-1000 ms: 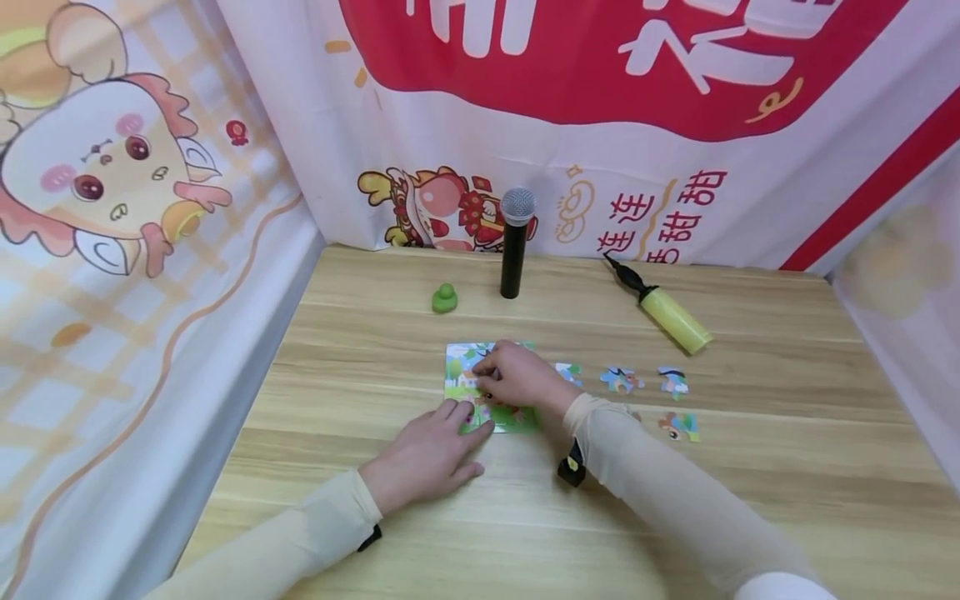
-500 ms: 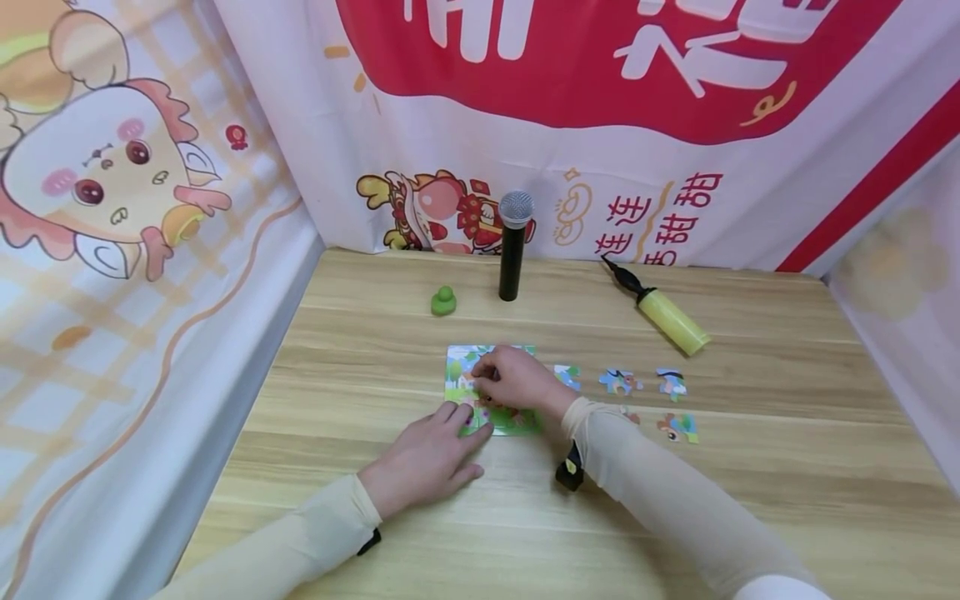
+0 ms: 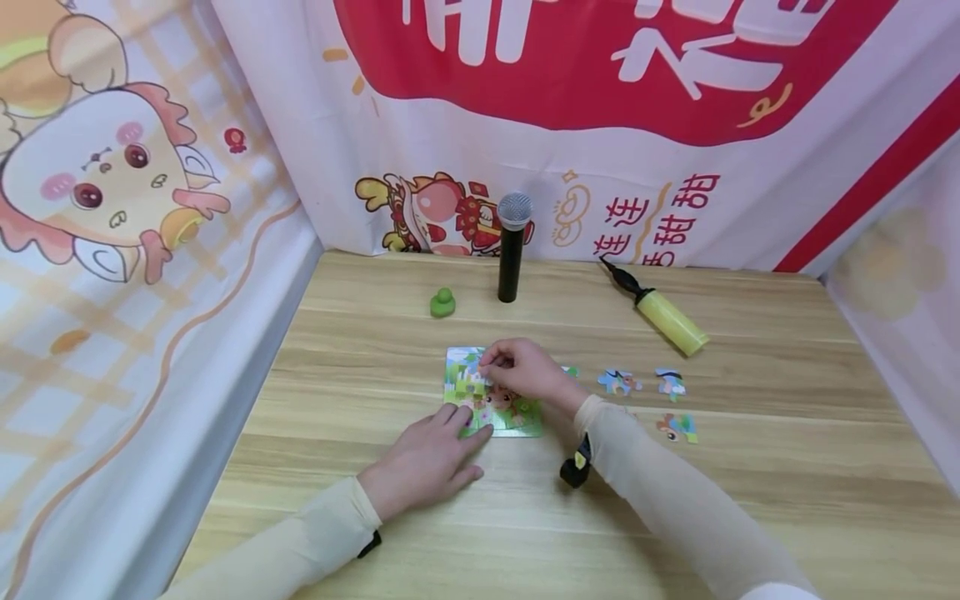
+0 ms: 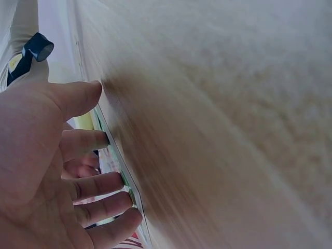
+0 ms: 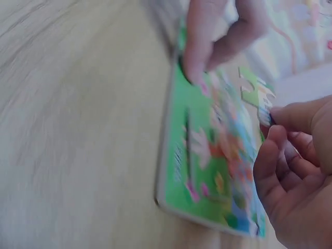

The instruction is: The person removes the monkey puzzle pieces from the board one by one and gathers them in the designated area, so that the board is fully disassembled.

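Note:
A colourful puzzle board [image 3: 517, 423] lies flat on the wooden table. Between thumb and fingertips, my right hand [image 3: 525, 368] pinches a green and white puzzle piece [image 5: 254, 92], which is raised above the board's left part. The fingertips of my left hand [image 3: 426, 454] rest on the board's lower left edge; in the left wrist view its fingers [image 4: 98, 185] are spread and nearly straight. My right hand hides part of the board's upper right.
Loose puzzle pieces [image 3: 618, 382] lie right of the board, one partly behind my right wrist. Farther back are a green duck-like figure [image 3: 442, 303], a standing microphone [image 3: 511, 258] and a yellow hand pump [image 3: 670, 321]. A printed cloth [image 3: 450, 133] hangs behind the table.
My right hand has lifted slightly, moving a little right, and the piece it pinches has come up off the board into view. The left hand stays in place.

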`<state>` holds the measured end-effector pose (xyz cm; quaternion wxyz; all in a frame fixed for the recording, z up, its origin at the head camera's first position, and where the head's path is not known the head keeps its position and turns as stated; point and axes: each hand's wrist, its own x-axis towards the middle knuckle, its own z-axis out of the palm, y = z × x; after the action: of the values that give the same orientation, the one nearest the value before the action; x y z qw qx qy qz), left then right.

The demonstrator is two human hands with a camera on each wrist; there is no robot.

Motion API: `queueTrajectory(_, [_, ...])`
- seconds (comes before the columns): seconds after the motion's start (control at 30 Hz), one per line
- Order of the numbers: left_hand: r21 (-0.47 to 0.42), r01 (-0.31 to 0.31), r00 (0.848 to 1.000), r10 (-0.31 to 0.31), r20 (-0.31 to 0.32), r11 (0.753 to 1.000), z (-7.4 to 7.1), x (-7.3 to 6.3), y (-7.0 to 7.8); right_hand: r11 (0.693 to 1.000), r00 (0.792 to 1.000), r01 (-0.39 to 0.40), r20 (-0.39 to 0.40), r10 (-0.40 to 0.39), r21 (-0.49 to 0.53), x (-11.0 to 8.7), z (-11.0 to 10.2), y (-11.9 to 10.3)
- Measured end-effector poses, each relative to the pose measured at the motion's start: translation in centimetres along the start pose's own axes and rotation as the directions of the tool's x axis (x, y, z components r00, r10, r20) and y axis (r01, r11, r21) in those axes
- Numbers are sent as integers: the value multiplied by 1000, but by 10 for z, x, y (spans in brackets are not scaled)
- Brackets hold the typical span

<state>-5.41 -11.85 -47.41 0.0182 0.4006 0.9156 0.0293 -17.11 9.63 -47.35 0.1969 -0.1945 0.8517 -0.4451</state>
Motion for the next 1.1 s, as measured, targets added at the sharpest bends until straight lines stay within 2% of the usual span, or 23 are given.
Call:
queueTrajectory(0.17, [6, -5, 1000, 5, 9, 1000, 0, 1, -1, 996, 998, -62, -14, 63, 69, -24, -26, 10])
queueTrajectory(0.3, [25, 11, 999, -12, 44, 1000, 1, 0, -2, 991, 994, -109, -19, 111, 74, -49, -48, 26])
queueTrajectory(0.47, [22, 5, 999, -6, 41, 1000, 1, 2, -1, 986, 987, -161, -8, 162, 43, -83, -69, 50])
queueTrajectory(0.6, [18, -1, 999, 1, 33, 1000, 1, 2, 0, 984, 984, -178, 14, 178, -9, -104, -75, 61])
queueTrajectory(0.73, [26, 3, 999, -4, 47, 1000, 1, 1, -1, 982, 984, -173, 22, 175, -74, -111, -70, 62])
queueTrajectory(1.1, [1, -10, 999, 9, 43, 1000, 0, 1, -1, 979, 995, -95, -8, 95, -182, -110, -66, 55])
